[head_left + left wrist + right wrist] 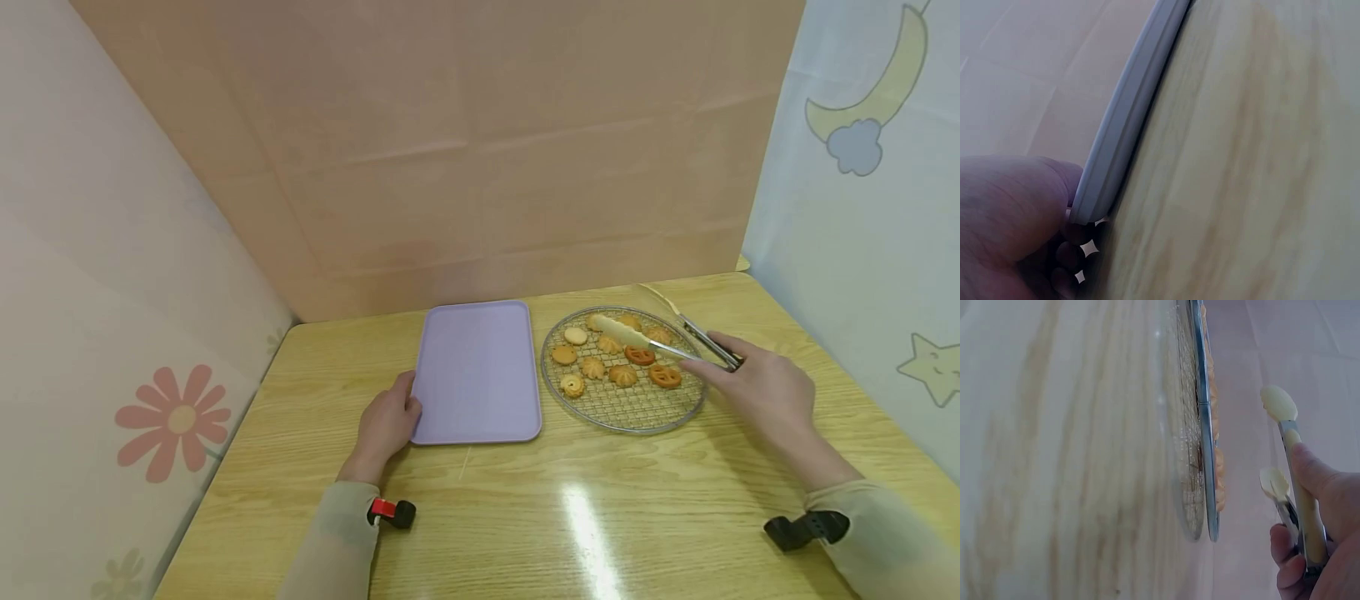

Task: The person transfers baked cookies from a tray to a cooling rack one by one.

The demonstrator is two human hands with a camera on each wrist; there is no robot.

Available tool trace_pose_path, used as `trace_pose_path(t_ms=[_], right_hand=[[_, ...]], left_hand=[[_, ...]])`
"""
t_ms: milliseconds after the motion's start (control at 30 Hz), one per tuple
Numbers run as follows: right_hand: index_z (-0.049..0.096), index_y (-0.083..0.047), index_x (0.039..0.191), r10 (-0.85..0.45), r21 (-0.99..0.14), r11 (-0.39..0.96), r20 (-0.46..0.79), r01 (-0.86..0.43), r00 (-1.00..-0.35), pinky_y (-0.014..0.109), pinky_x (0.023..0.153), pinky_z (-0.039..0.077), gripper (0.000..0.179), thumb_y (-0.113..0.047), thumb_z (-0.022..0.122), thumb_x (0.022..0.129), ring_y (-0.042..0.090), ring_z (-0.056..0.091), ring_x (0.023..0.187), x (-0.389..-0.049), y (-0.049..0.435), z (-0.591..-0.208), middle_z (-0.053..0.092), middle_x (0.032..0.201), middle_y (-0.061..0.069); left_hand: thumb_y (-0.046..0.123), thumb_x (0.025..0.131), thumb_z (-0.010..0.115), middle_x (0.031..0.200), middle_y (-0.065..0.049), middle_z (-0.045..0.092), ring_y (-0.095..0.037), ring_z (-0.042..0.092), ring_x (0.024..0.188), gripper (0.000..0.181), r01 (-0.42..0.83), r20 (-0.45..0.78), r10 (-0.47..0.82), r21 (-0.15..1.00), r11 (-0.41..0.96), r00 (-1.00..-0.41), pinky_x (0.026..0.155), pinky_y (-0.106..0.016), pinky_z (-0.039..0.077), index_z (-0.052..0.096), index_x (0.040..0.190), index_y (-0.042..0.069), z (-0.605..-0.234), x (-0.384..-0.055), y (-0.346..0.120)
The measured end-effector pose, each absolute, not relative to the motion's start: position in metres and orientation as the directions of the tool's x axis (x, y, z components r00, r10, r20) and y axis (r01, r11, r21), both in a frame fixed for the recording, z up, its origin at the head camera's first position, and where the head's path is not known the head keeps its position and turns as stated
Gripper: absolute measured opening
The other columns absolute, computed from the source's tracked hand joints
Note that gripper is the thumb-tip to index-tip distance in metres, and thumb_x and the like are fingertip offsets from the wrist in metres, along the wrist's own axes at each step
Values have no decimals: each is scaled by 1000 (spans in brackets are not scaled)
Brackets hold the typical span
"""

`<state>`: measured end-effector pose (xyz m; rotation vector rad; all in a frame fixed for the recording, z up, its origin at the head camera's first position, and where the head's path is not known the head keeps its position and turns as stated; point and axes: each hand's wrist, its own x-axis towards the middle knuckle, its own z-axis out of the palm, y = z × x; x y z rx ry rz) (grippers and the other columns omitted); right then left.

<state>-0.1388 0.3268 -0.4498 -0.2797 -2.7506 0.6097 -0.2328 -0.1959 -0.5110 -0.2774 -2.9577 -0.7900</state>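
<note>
My left hand (387,423) grips the left edge of a plain purple tray (476,375), thumb over the rim and fingers beneath, as the left wrist view shows. In my right hand (765,390) is a pair of tongs (1302,494) with cream scalloped tips and metal arms, its tips spread apart over a round wire rack (630,417). Nothing sits between the tips in the right wrist view. Several cookies (592,367) lie on the rack, among them round biscuits (575,336), flower-shaped ones and brown pretzel-shaped ones (664,377).
The tray and rack stand side by side on a wooden table (495,517). A tan sheet (472,167) rises behind the table's back edge. Patterned panels flank it, with a flower (180,419) on the left and a moon (881,92) on the right.
</note>
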Motion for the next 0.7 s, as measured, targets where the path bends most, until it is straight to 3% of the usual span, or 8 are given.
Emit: trace_pose_path(t_ms=[167, 233, 300, 400, 700], right_hand=[[58, -8, 159, 330, -453, 868, 215, 205, -919, 43, 51, 36, 92, -76, 67, 98, 33, 57, 61, -141, 333, -451, 54, 58, 5], [57, -8, 160, 362, -458, 857, 210, 236, -908, 45, 53, 38, 94, -77, 65, 98, 43, 64, 69, -142, 339, -452, 67, 71, 19], [55, -7, 161, 387, -460, 849, 204, 261, -899, 47, 55, 39, 95, -78, 64, 98, 53, 68, 81, -142, 346, -453, 74, 96, 30], [51, -6, 164, 412, -466, 837, 192, 287, -891, 49, 58, 40, 98, -78, 63, 98, 59, 68, 94, -142, 356, -455, 67, 126, 40], [42, -1, 167, 450, -472, 814, 146, 337, -881, 53, 63, 41, 104, -78, 61, 99, 67, 56, 123, -141, 382, -457, 50, 151, 42]], left_hand=[[9, 105, 61, 76, -4, 60, -22, 54, 68, 54, 184, 105, 152, 486, 854, -983, 67, -40, 46, 54, 158, 0, -511, -233, -195], [9, 105, 61, 76, -4, 60, -22, 54, 68, 54, 189, 112, 154, 487, 853, -982, 66, -41, 46, 55, 158, 0, -511, -233, -195], [8, 104, 61, 75, -4, 60, -23, 54, 67, 53, 204, 130, 160, 491, 847, -979, 65, -41, 46, 55, 156, -2, -510, -232, -196], [8, 103, 61, 73, -4, 58, -23, 53, 66, 52, 240, 172, 177, 494, 835, -969, 63, -41, 45, 57, 153, -4, -516, -234, -198], [10, 101, 62, 76, -5, 58, -26, 53, 69, 55, 257, 188, 185, 504, 825, -965, 64, -43, 44, 56, 154, -3, -532, -242, -206]])
